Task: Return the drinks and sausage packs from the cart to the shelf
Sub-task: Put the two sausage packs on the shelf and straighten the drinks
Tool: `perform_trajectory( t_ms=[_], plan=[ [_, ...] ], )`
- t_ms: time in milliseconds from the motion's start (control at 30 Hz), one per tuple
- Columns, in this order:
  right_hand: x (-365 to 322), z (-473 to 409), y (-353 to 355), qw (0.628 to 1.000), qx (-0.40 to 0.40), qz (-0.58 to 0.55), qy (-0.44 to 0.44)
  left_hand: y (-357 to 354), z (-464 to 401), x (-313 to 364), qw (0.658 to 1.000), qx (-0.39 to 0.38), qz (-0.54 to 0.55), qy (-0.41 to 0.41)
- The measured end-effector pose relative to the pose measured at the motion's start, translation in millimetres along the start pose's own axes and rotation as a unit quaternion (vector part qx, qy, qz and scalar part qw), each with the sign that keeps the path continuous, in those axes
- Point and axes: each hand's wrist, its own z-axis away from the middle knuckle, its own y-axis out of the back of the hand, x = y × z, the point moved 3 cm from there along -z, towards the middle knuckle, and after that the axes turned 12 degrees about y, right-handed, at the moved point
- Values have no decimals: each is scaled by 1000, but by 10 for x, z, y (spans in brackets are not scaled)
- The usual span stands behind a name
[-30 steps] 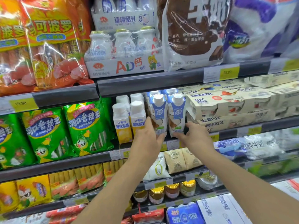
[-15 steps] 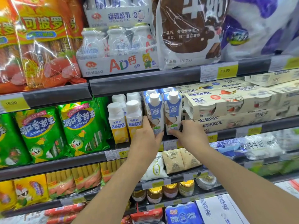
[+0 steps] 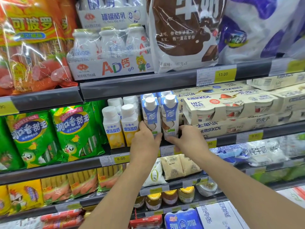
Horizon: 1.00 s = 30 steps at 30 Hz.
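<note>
Two blue-and-white drink cartons with white caps stand upright side by side on the middle shelf [image 3: 165, 83]. My left hand [image 3: 145, 142] wraps the base of the left blue carton [image 3: 151, 116]. My right hand [image 3: 189, 141] holds the base of the right blue carton [image 3: 170, 116], thumb across its front. Two yellow-and-white drink cartons [image 3: 120, 128] stand just left of them. Green sausage packs [image 3: 76, 131] hang further left on the same shelf. The cart is out of view.
Cream yogurt multipacks [image 3: 231, 109] are stacked tight against the right carton. Above sit an AD bottle pack [image 3: 109, 53], orange sausage bags [image 3: 33, 47] and a brown milk bag [image 3: 183, 30]. Lower shelves hold pouches, jars [image 3: 170, 197] and yellow sausage packs [image 3: 24, 195].
Both hands stay at the bases of the two blue cartons; the cartons sit slightly further back and straighter. The camera has shifted a little closer and to the right.
</note>
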Motion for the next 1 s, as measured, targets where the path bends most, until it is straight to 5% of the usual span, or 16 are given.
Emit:
perform_trajectory(
  t_ms=[1000],
  plan=[
    [-45, -46, -64, 998, 22, 62, -9, 81, 53, 38, 999, 26, -26, 22]
  ],
)
